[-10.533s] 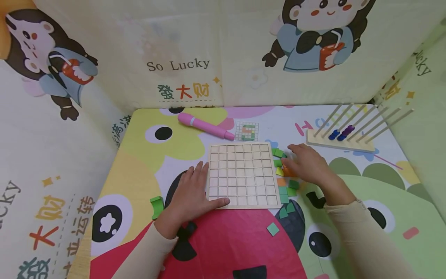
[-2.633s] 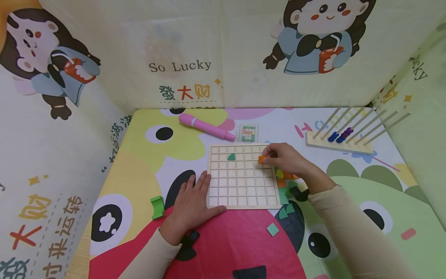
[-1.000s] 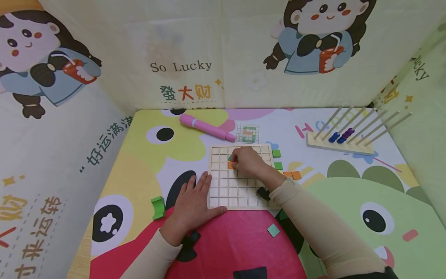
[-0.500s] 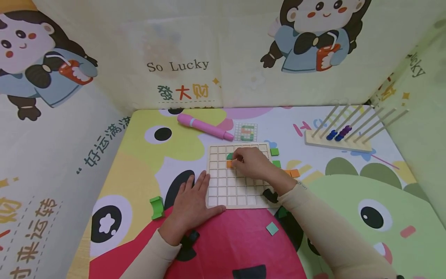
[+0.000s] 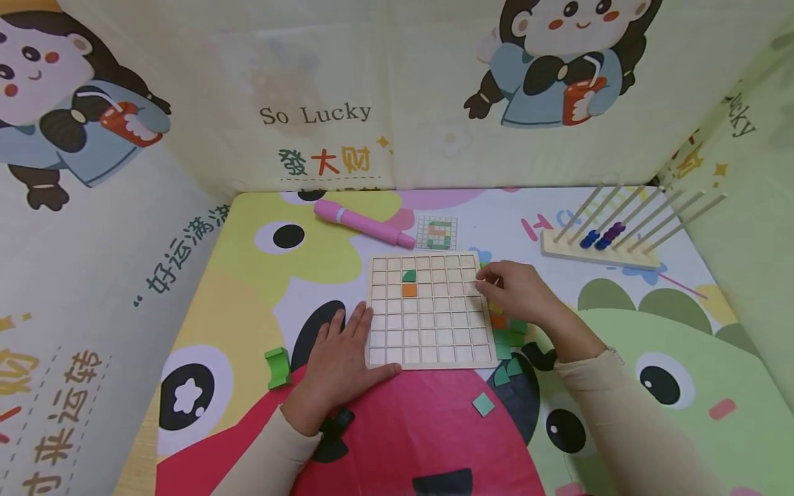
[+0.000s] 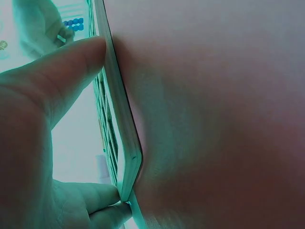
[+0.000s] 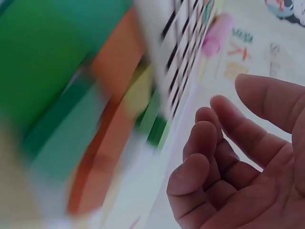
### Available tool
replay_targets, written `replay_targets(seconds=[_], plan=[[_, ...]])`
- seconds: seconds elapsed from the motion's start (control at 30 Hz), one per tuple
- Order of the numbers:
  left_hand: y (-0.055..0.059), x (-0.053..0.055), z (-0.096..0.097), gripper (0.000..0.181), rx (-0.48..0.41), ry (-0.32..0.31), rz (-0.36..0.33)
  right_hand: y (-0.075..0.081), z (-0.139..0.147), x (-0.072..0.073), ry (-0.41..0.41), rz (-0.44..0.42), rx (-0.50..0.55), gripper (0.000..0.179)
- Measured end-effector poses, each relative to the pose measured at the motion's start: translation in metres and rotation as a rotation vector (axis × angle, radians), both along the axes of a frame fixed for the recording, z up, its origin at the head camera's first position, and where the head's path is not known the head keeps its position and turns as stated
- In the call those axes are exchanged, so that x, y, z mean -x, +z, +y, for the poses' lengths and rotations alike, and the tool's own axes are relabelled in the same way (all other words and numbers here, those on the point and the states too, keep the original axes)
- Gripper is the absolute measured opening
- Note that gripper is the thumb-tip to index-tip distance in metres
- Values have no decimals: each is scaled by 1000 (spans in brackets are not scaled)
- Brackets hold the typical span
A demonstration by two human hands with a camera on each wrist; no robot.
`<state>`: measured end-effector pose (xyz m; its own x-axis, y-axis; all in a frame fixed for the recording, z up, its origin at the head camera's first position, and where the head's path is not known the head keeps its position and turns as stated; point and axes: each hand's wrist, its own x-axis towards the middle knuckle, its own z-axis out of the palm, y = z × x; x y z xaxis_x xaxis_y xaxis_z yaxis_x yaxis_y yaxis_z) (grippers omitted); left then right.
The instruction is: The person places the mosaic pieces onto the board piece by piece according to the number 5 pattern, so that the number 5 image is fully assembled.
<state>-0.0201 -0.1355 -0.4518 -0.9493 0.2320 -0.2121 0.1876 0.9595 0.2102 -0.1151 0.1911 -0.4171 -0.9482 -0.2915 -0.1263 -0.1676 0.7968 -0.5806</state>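
A wooden grid board (image 5: 443, 337) lies flat on the table. In its upper left part sit a green quarter-round tile (image 5: 409, 276) and, directly below, an orange square tile (image 5: 409, 291). My left hand (image 5: 340, 362) is spread at the lower left corner, its thumb on the front edge and fingertips against the left side. Over the right edge hovers my right hand (image 5: 521, 293), its fingers loosely bent. The right wrist view shows nothing in its fingers (image 7: 190, 176). Beside that edge lie several loose tiles, among them a green one (image 5: 516, 337) and an orange one (image 7: 121, 52).
Behind the board lie a pattern card (image 5: 437, 233) and a pink pen-like stick (image 5: 366, 224). A wooden peg stand (image 5: 604, 253) with blue and purple beads stands at back right. A green arch block (image 5: 278, 367) lies left; a pale green tile (image 5: 483, 404) lies in front.
My right hand set the orange tile below the green one, let go and moved right to the board's edge. The green tile came onto the board earlier. My left hand stays at the board.
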Motion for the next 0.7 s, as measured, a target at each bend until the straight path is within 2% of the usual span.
replay_targets(seconds=[0.17, 0.3, 0.53, 0.7], plan=[[-1, 0, 0, 115, 5, 2, 1, 1, 29, -5, -32, -43, -81, 28], [0, 0, 0, 115, 4, 2, -4, 0, 44, -9, -19, -53, -119, 30], [2, -1, 0, 115, 2, 3, -1, -5, 56, -15, 37, -33, -147, 26], [3, -1, 0, 115, 4, 8, 1, -7, 58, -17, 53, -54, -185, 27]])
